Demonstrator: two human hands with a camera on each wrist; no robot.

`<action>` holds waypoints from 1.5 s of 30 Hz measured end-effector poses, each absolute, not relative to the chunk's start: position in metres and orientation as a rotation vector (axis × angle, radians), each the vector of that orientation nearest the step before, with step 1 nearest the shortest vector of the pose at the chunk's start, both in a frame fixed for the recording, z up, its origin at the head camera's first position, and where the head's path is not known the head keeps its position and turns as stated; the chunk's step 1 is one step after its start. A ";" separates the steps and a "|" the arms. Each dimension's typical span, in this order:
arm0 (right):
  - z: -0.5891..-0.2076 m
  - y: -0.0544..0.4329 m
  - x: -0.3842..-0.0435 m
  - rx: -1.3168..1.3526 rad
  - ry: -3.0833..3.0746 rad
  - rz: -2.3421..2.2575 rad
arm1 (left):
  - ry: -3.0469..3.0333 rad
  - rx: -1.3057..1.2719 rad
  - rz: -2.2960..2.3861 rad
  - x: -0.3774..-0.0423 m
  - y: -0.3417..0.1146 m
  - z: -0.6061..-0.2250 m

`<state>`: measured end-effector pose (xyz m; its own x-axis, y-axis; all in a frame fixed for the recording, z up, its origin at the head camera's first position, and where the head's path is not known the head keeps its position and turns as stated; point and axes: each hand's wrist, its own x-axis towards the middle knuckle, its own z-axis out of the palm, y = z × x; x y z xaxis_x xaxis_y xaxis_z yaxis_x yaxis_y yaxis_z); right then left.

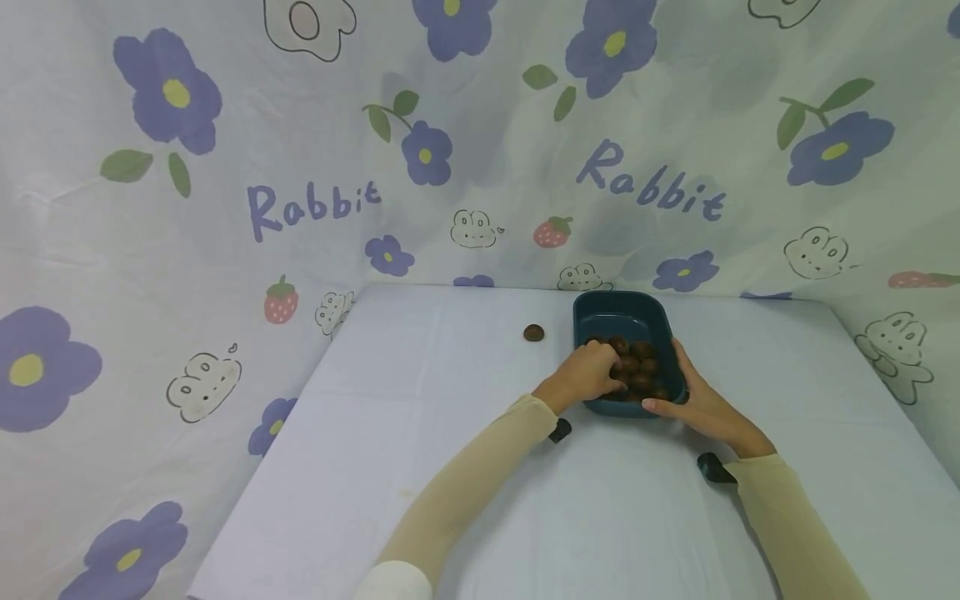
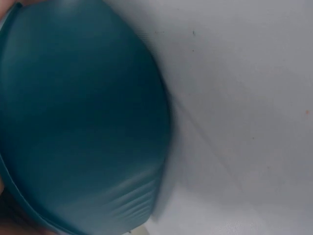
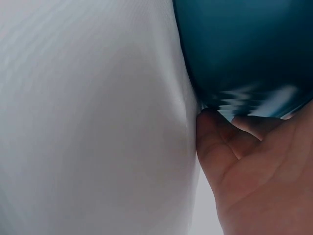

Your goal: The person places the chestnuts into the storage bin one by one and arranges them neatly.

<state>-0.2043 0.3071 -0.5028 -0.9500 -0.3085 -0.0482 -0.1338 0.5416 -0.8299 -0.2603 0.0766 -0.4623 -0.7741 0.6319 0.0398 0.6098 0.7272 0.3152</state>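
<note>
A dark teal plastic box (image 1: 622, 302) stands at the back of the table, with several brown chestnuts (image 1: 640, 367) in its near half. My left hand (image 1: 588, 372) reaches over the left rim, fingers bent down among the chestnuts; I cannot tell whether they pinch one. My right hand (image 1: 705, 407) grips the box at its near right corner, thumb along the near rim. In the right wrist view its fingers (image 3: 212, 142) lie against the outer wall (image 3: 244, 44), low near the tablecloth. A single chestnut (image 1: 533, 332) lies on the table left of the box.
A white cloth (image 1: 390, 433) covers the table. Behind it hangs a patterned curtain (image 1: 480, 150) with flowers and rabbits. Black straps or devices show at the left wrist (image 1: 559, 430) and right wrist (image 1: 715, 468).
</note>
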 end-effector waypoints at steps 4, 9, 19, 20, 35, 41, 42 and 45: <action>-0.502 0.307 -0.203 -0.378 2.589 -1.369 | 2.847 1.026 0.546 -0.260 0.075 -0.462; -0.502 0.308 -0.203 -0.371 2.597 -1.357 | 2.827 1.067 0.850 -0.261 0.066 -0.462; -0.500 0.311 -0.202 -0.368 2.596 -1.364 | 2.802 0.960 1.398 -0.283 0.026 -0.439; -0.500 0.311 -0.202 -0.374 2.598 -1.368 | 2.812 0.935 1.423 -0.286 0.021 -0.438; -0.498 0.308 -0.200 -0.353 2.599 -1.330 | 2.945 0.431 1.573 -0.328 -0.031 -0.454; -0.498 0.308 -0.200 -0.358 2.603 -1.322 | 2.915 0.254 1.470 -0.333 -0.038 -0.475; -0.498 0.308 -0.200 -0.362 2.604 -1.325 | 2.913 0.242 1.438 -0.333 -0.039 -0.478; -0.500 0.308 -0.200 -0.371 2.599 -1.337 | 2.901 0.215 1.358 -0.332 -0.038 -0.485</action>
<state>-0.2000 0.3077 -0.4996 -0.9496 -0.3081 -0.0583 -0.1318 0.5608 -0.8174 -0.3322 -0.0382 -0.4848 -0.9887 0.0919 0.1184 0.1498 0.6338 0.7589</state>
